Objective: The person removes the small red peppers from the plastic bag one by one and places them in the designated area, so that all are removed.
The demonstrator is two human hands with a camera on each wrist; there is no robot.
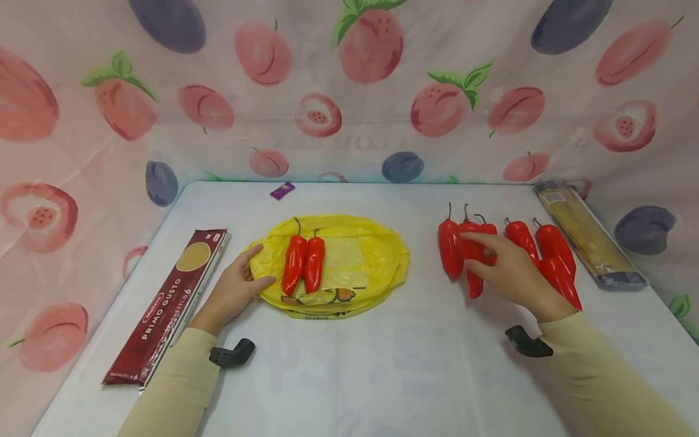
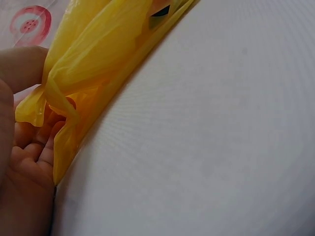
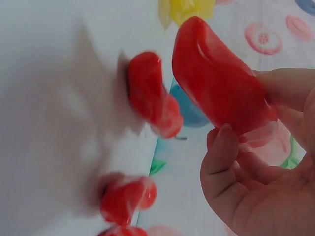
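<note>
A yellow plastic bag [image 1: 382, 255] lies spread on the table with its mouth open, and two red peppers [image 1: 295, 264] with dark stems rest on it, side by side. My left hand [image 1: 235, 285] grips the bag's left edge, where the plastic [image 2: 93, 59] bunches between thumb and fingers in the left wrist view. On the right, my right hand [image 1: 508, 270] pinches a glossy red pepper [image 3: 216, 78] between thumb and fingertips, raised off the white surface. Beneath and beside that hand lie several more red peppers [image 1: 554, 249], some partly hidden by it.
A dark red spaghetti packet [image 1: 169, 309] lies at the left edge of the table. At the far right is a clear pack of spaghetti [image 1: 590, 233]. A small purple packet [image 1: 282, 190] sits near the back edge, before a fruit-print curtain [image 1: 360, 121].
</note>
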